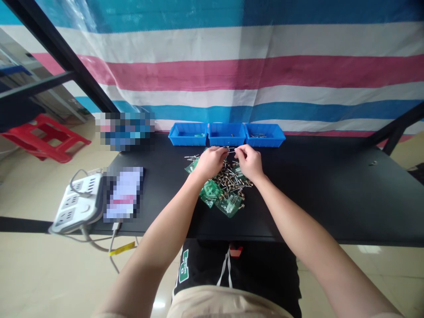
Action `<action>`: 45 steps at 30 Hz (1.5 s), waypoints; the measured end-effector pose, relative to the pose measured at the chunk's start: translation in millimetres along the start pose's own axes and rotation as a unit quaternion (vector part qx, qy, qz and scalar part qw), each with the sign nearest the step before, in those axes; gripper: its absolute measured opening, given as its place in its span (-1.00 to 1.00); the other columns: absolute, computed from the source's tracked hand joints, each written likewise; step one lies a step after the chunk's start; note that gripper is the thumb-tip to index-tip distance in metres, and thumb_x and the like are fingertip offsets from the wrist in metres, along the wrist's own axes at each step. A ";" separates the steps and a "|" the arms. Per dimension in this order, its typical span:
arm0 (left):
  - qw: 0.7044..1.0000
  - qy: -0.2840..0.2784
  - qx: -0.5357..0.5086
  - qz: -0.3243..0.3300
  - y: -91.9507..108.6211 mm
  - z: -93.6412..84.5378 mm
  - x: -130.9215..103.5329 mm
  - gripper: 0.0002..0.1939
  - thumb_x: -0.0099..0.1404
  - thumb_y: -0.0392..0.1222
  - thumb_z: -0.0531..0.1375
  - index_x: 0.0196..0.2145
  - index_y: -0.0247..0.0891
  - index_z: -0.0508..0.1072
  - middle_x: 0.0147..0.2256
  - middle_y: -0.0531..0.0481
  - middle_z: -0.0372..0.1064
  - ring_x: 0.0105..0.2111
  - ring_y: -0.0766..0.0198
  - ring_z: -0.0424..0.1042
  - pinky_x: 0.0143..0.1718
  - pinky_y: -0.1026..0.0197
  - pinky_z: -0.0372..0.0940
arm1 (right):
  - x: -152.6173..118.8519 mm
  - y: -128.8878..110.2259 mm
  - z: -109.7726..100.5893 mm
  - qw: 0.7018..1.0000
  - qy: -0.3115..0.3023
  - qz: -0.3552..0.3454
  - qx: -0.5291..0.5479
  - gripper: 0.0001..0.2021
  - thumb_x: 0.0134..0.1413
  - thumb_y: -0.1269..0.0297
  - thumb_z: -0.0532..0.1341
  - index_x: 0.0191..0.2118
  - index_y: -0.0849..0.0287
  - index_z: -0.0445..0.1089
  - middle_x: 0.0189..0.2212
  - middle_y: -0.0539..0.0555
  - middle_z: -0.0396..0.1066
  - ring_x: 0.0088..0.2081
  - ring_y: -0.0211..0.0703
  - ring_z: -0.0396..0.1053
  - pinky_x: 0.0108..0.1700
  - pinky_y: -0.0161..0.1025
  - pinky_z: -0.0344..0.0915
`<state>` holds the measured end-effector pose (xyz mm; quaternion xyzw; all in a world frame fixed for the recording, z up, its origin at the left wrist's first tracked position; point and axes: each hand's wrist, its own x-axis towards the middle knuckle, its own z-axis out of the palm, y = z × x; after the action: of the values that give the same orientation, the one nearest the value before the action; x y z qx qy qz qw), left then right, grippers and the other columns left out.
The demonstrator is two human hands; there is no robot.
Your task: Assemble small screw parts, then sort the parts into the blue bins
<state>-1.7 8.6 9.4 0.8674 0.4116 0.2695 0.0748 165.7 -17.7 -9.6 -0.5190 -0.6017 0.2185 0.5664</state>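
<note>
Both of my hands are closed near each other at the far side of a pile of small metal pins (228,181), many with brownish heads. My left hand (211,161) has its fingers bent inward, and what they hold is mostly hidden. With thumb and finger, my right hand (250,160) pinches a thin metal pin (231,151) that spans the gap toward the left fingertips. Green plastic bags (211,191) lie among the pins, and a clear greenish bag (230,204) with pale pieces inside sits at the near edge of the pile.
Behind the pile stand three blue bins: a left bin (188,140), a middle bin (227,141) and a right bin (266,141) with thin pins in it. A power strip (79,203) and a blurred phone-like slab (124,193) rest at the black table's (314,190) left end.
</note>
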 end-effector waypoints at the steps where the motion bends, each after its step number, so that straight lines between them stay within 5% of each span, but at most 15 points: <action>1: 1.000 0.003 0.003 -0.005 0.4 -0.5 0.0 -0.74 0.42 -0.23 0.00 -0.19 -0.26 0.50 -0.24 -0.13 0.50 -0.22 0.19 0.45 -0.15 0.20 0.29 | -0.1 0.4 0.1 1.000 -0.004 -0.004 -0.010 -0.80 0.11 0.09 0.25 -0.42 0.07 0.40 -0.54 -0.01 0.44 -0.47 -0.20 0.37 -0.29 -0.31 0.26; 16: 0.997 -0.004 0.065 -0.045 6.6 -6.3 -0.2 -0.64 0.47 -0.11 -0.06 -0.42 -0.25 0.36 -0.44 -0.09 0.45 -0.42 0.20 0.42 -0.35 0.20 0.12 | 1.1 7.1 -0.2 0.986 -0.046 -0.086 -0.133 -0.61 0.28 0.02 0.02 -0.46 0.13 0.34 -0.65 0.01 0.36 -0.57 -0.20 0.33 -0.41 -0.29 0.16; 23: 0.993 -0.028 0.087 -0.070 6.8 -11.1 1.0 -0.63 0.48 -0.13 -0.06 -0.42 -0.27 0.37 -0.41 -0.11 0.47 -0.40 0.19 0.43 -0.33 0.19 0.11 | 5.2 8.5 -4.8 0.983 -0.079 -0.135 -0.099 -0.75 0.22 0.11 0.12 -0.26 0.14 0.46 -0.35 0.10 0.54 -0.37 -0.14 0.44 -0.29 -0.25 0.31; 26: 0.994 -0.022 0.075 -0.079 7.9 -12.1 1.3 -0.58 0.49 -0.11 -0.08 -0.46 -0.27 0.37 -0.47 -0.09 0.45 -0.42 0.20 0.42 -0.34 0.19 0.08 | 6.6 7.6 -7.2 0.977 -0.106 -0.145 -0.114 -0.81 0.19 0.20 0.15 -0.30 0.15 0.47 -0.38 0.09 0.53 -0.35 -0.14 0.43 -0.25 -0.23 0.31; 30: 0.992 0.009 0.034 -0.125 6.0 -11.8 1.0 -0.42 0.50 0.03 -0.18 -0.55 -0.25 0.35 -0.58 -0.06 0.36 -0.50 0.21 0.37 -0.41 0.18 0.02 | 9.1 11.7 -9.6 0.987 -0.119 -0.066 -0.086 -0.78 0.19 0.16 0.15 -0.36 0.16 0.43 -0.49 0.05 0.49 -0.44 -0.18 0.40 -0.33 -0.26 0.27; 35: 0.988 0.032 0.003 -0.153 3.0 -11.9 1.3 -0.37 0.47 0.13 -0.21 -0.59 -0.23 0.31 -0.61 -0.04 0.31 -0.54 0.22 0.32 -0.45 0.18 -0.05 | 20.3 28.7 -13.1 0.998 -0.026 0.051 0.038 -0.75 0.10 0.07 0.20 -0.40 0.16 0.35 -0.58 -0.01 0.42 -0.54 -0.28 0.31 -0.45 -0.33 0.20; 41: 0.987 0.040 0.003 -0.154 2.3 -9.4 1.2 -0.47 0.46 0.12 -0.14 -0.48 -0.22 0.36 -0.54 -0.05 0.37 -0.47 0.18 0.38 -0.42 0.20 -0.01 | 33.4 28.1 -20.2 0.946 0.086 0.230 0.214 -0.78 0.04 0.13 0.26 -0.41 0.14 0.26 -0.70 -0.12 0.31 -0.73 -0.42 0.05 -0.68 -0.45 -0.11; 45: 0.987 0.039 0.006 -0.157 1.0 -8.6 0.8 -0.51 0.46 0.12 -0.13 -0.43 -0.20 0.37 -0.54 -0.05 0.37 -0.44 0.14 0.41 -0.41 0.20 0.01 | 37.2 23.6 -26.6 0.918 0.129 0.271 0.260 -0.80 0.07 0.20 0.24 -0.44 0.14 0.23 -0.72 -0.14 0.28 -0.77 -0.46 -0.01 -0.73 -0.47 -0.19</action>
<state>-5.2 7.8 17.3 0.7815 0.5466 0.2855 0.0952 205.5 14.7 -5.8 -0.5205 -0.2817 0.4440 0.6728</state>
